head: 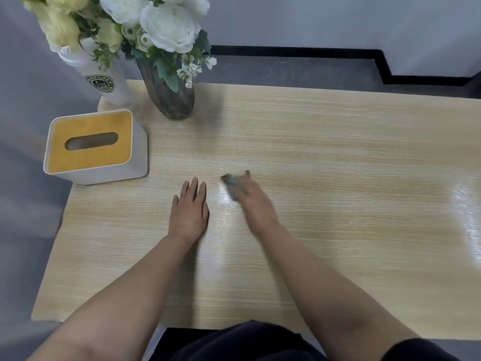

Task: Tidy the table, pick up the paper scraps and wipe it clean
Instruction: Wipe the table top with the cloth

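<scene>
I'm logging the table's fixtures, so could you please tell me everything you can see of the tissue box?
The tissue box is a rounded rectangular holder with white, plastic-looking walls and a yellow-orange top that looks like wood, set inside a white rim. An oval slot is cut in the top; no tissue sticks out. It stands upright at the table's far left corner, its left side at the edge. Neither hand touches it, and it stands apart from the vase behind.

grey floor (312, 71), pale wall (338, 22); black skirting (299, 50)

Motion blur smears the right hand (253, 201) and the greenish cloth (231, 187) under it, hiding its grip, while the top edge crops the flowers (166, 24) at far left.
</scene>
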